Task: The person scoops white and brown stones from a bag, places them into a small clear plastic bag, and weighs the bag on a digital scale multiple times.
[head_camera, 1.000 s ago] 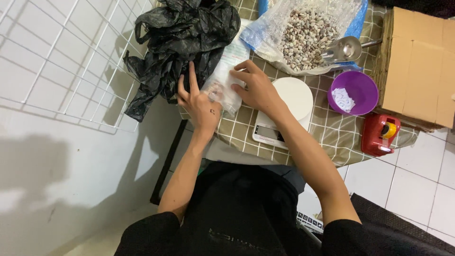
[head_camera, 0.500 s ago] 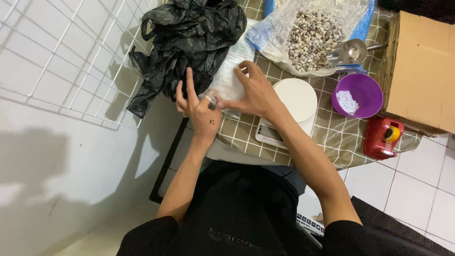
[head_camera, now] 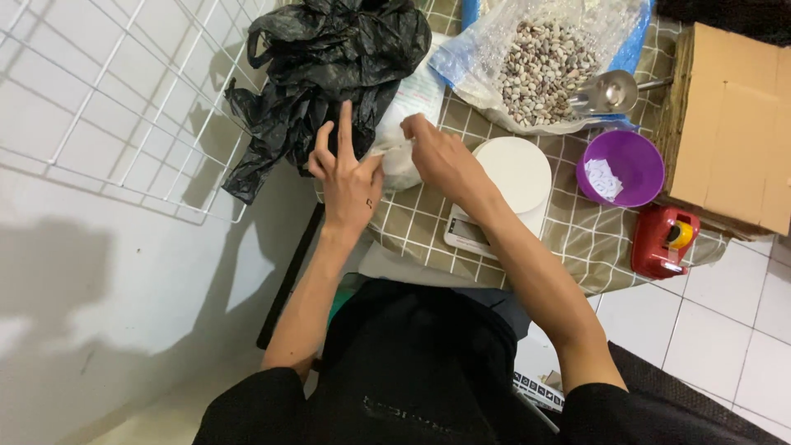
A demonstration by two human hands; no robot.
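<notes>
Small clear crinkled plastic bag [head_camera: 401, 161]

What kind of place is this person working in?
Probably a small home or shop packing corner. A white kitchen scale, an open bag of beans with a metal scoop, and a red tape dispenser sit on a checked tablecloth.

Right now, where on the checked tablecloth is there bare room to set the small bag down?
One bare patch of checked tablecloth lies below both hands, left of the white kitchen scale. Another lies between the scale and the red tape dispenser, below the purple bowl. The far side is crowded: black plastic bag, clear bag of beans, cardboard box.
</notes>
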